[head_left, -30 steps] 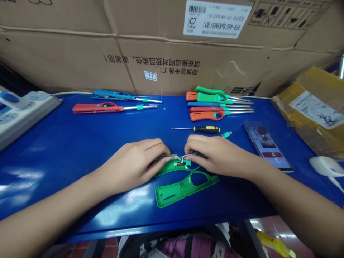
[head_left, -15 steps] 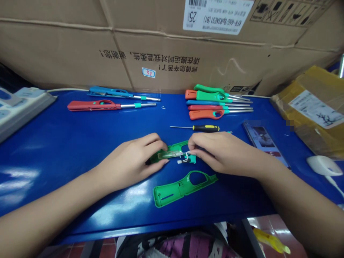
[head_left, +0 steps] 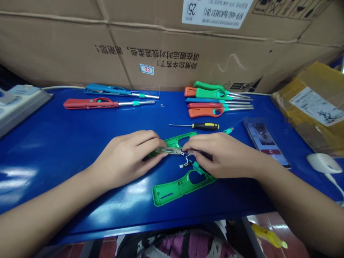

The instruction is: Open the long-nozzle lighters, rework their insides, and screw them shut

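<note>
My left hand [head_left: 135,152] is closed around one end of a clear fuel tank [head_left: 172,151] from a gas lighter, with thumb and fingers at its left end. Against the tank's nozzle end my right hand [head_left: 224,154] pinches a thin tube, partly hidden by the fingers. White wires [head_left: 188,158] with a small white connector hang below, beside a teal trigger piece [head_left: 198,167]. Behind the tank lies one green casing half [head_left: 174,140]. The other green casing half [head_left: 168,190] rests nearer the table edge, inner side up, its right end under my right hand.
A yellow-black screwdriver [head_left: 205,126] lies beyond my hands. Assembled lighters [head_left: 205,113] are grouped at back right; a red lighter [head_left: 90,103] and a blue lighter [head_left: 107,89] lie back left. A phone [head_left: 266,143] is right, with a cardboard box [head_left: 161,36] behind.
The fuel tank has come out of the green casing half and is now held in front of it. The trigger piece and wires have shifted toward the nearer casing half.
</note>
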{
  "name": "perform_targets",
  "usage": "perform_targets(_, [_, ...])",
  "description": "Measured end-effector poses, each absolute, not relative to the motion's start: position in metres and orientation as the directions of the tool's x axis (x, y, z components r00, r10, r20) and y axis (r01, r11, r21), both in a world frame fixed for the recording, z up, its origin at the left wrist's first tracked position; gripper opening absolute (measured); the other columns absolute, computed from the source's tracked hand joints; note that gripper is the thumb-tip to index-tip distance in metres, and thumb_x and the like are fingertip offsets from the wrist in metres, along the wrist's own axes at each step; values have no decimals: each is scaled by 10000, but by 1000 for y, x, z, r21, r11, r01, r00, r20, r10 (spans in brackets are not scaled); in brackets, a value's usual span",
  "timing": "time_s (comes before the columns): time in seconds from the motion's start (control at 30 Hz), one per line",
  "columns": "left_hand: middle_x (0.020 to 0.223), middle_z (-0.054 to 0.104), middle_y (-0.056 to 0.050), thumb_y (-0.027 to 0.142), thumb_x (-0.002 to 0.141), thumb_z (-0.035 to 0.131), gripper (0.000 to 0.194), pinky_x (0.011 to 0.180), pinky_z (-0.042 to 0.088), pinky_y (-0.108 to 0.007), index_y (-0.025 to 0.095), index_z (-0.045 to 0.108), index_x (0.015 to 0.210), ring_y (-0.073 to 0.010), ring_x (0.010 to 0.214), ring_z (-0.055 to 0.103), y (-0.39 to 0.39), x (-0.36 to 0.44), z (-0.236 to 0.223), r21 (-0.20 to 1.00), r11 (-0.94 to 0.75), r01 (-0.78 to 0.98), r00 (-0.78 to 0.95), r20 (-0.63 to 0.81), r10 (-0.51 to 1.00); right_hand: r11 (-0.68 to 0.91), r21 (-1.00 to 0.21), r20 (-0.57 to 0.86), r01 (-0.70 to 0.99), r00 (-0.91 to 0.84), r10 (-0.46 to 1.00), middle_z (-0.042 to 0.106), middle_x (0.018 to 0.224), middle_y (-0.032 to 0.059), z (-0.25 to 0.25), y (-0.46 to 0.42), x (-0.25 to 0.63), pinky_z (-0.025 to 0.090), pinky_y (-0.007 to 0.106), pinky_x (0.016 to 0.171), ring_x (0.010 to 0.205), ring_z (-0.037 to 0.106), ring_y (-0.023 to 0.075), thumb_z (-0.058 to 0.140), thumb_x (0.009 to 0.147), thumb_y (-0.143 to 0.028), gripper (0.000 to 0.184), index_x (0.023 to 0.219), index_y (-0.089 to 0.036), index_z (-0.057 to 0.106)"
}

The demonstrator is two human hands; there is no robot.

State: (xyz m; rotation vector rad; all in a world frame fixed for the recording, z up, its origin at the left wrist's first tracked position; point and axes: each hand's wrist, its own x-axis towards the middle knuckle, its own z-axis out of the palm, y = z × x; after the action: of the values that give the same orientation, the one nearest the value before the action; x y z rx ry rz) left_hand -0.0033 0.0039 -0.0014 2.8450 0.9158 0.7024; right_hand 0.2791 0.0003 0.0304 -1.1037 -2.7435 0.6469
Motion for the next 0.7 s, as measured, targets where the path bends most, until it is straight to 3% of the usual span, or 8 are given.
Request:
perform_targets(0.17, [978,762,-55,236,1024,658,115,729,564,-274,159,704,1097,-165,840,721,1,-3,-1,269,-827,493,691,456,561,630,-518,8,578,-733,680,729,955,9,27,3,276,384,285,660,787,613,129,541,1051,-243,206,1043,-175,735])
perform_targets(0.4, [988,751,-53,258,1028,668,191,751,571,-267,150,709,1181,-157,845,718,-2,1,-5,330,-849,412,722,450,525,698,-521,131,492,-761,635,694,895,15,16,3,273,391,272,694,780,610,120,552,1067,-231,216,980,-154,734])
perform_targets(0.7, [937,736,-34,249,1053,615,138,696,530,-288,169,720,1094,-161,810,690,-2,4,0,358,-859,367,799,351,488,748,-488,80,450,-830,552,684,837,5,17,4,276,378,288,668,763,602,130,523,1065,-224,280,891,-160,732])
